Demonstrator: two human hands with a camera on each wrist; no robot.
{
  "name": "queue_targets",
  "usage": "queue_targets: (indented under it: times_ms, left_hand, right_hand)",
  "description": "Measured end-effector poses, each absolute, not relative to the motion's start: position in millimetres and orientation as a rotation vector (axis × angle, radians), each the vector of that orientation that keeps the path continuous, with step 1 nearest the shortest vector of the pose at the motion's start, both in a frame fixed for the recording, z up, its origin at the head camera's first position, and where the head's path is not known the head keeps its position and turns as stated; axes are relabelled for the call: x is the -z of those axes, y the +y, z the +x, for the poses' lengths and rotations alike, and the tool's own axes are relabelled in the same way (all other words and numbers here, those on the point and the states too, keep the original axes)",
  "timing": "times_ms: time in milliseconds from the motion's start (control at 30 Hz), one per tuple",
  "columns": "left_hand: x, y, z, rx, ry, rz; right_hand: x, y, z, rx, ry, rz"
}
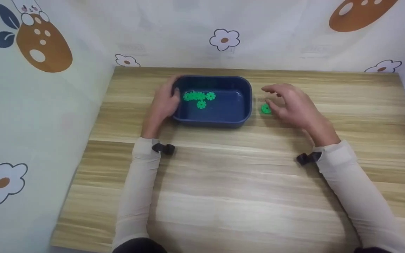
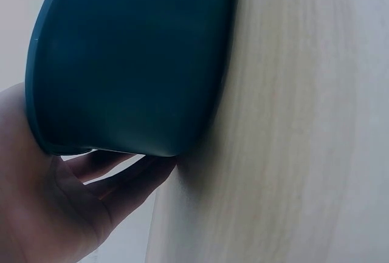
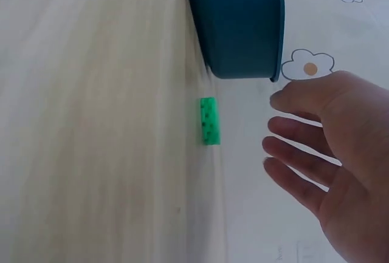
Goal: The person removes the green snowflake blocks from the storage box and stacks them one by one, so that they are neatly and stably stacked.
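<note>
A dark blue rectangular basin (image 1: 211, 117) stands on the table, with several green notched plastic discs (image 1: 201, 104) lying inside it. My left hand (image 1: 165, 100) grips the basin's left end, thumb over the rim and fingers around the outer wall; the left wrist view shows those fingers (image 2: 130, 184) beneath the wall's edge. To the right of the basin sits a green notched piece (image 1: 265, 109), which in the right wrist view looks like a short stack (image 3: 209, 121). Over it hovers my right hand (image 1: 295, 107), fingers spread and apart from the piece, holding nothing.
The wood-grain table (image 1: 244, 189) extends in front of the basin and to both sides. Behind it rises a wall covering (image 1: 174, 42) printed with flowers, close to the basin's far side. Each wrist carries a black strap mount (image 1: 308, 159).
</note>
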State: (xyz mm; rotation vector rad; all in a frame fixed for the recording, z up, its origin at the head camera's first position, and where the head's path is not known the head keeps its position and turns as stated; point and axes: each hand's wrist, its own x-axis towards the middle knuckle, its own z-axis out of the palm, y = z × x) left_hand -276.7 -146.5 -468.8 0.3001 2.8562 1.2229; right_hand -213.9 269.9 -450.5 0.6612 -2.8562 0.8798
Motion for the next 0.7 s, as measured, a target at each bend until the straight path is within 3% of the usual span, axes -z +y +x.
queue_targets:
  times_ms: [700]
  left_hand:
    - [470, -146, -276, -1.260, 2.856, 0.321]
  right_hand:
    - [434, 207, -229, -0.891, -2.659, 0.860]
